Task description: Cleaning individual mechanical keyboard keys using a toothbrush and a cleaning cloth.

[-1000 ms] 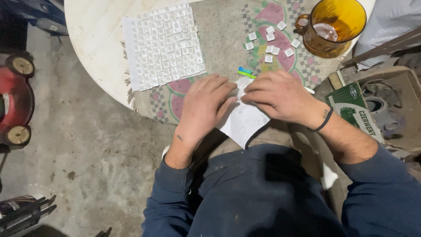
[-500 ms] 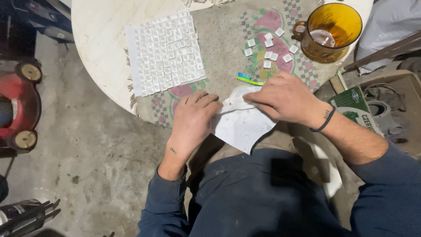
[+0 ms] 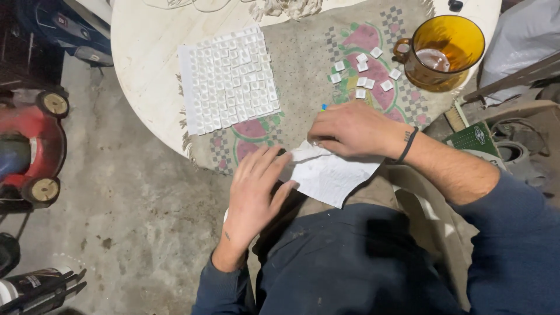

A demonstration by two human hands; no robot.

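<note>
White paper sheet (image 3: 328, 175) — overhanging the near edge of the round table (image 3: 146, 70), pinned flat by the left hand (image 3: 255, 189), fingers spread; its far edge is pinched by the right hand (image 3: 350, 129), closed. Tile sheet (image 3: 228, 79) far left; amber mug (image 3: 444, 51) far right.

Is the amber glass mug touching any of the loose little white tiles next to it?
Apart. The head view shows patterned mat between the amber mug and the nearest loose white tiles; none reaches its base or handle.

Stained grey concrete floor (image 3: 134, 198), round white table (image 3: 146, 52), red mower (image 3: 29, 151) at left.
</note>
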